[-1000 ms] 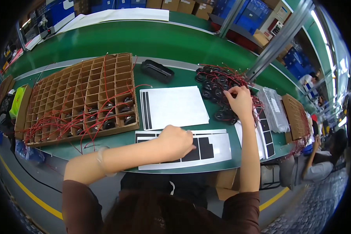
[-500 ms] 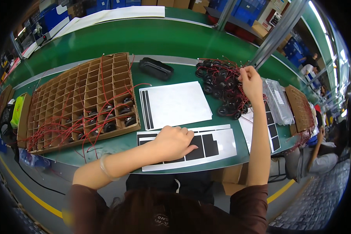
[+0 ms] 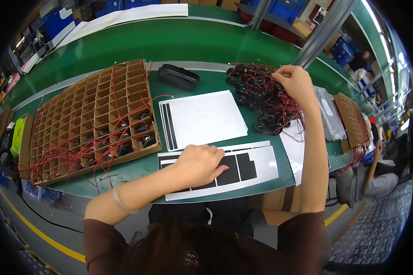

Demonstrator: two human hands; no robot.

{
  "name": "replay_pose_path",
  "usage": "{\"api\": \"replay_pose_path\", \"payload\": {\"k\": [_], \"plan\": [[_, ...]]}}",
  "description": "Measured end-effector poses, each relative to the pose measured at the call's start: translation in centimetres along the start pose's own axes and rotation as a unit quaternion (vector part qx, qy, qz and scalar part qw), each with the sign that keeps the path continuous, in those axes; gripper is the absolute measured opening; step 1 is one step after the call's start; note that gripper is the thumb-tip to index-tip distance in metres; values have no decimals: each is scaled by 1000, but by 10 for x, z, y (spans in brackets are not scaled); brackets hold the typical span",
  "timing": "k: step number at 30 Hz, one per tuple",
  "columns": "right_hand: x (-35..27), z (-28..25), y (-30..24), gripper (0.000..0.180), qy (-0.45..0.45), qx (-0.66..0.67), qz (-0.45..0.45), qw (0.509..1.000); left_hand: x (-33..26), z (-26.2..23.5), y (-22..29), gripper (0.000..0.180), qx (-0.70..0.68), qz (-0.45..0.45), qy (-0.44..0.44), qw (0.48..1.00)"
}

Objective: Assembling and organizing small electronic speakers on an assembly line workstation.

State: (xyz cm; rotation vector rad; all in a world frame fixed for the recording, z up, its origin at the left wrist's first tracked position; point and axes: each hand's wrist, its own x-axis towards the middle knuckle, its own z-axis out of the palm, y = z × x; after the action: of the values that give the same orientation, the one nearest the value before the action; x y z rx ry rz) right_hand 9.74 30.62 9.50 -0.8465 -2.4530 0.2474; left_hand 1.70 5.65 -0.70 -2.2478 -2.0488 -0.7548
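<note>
My left hand point(image 3: 199, 165) rests, fingers curled and thumb sticking out, on white sheets point(image 3: 267, 167) bearing black cut shapes. Anything under those fingers is hidden. At the right, my right hand point(image 3: 298, 85) pinches at the red wires point(image 3: 280, 85) along the far right side of a heap of small round black speakers point(image 3: 259, 94). Which wires lie between its fingertips is too small to tell. A stack of white paper point(image 3: 204, 120) with black strips along its left edge lies between the hands, farther back.
A cardboard divider box point(image 3: 94, 119) holding some wired speakers fills the left of the green table. A black case point(image 3: 178, 77) lies behind the paper. Clear plastic trays point(image 3: 330, 114) and another divider box point(image 3: 352, 120) stand at right. A metal post point(image 3: 323, 34) rises behind.
My right hand has shifted slightly left and away over the heap, and the red wires now spread over the white sheet at right. My left hand stays on the sheets.
</note>
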Motion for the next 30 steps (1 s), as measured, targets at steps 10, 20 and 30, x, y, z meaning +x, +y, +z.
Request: {"api": "replay_pose_path", "payload": {"k": [10,20,30], "plan": [[21,34,25,19,-103,148,-38,983,-1,0,0,26,-17,-1,10,1000],[7,34,23,18,-126,-96,-95,983,-2,-1,-1,24,-22,-13,-16,1000],[3,25,20,8,-81,-172,-249,950,-2,-1,-2,25,-19,-6,-5,1000]]}}
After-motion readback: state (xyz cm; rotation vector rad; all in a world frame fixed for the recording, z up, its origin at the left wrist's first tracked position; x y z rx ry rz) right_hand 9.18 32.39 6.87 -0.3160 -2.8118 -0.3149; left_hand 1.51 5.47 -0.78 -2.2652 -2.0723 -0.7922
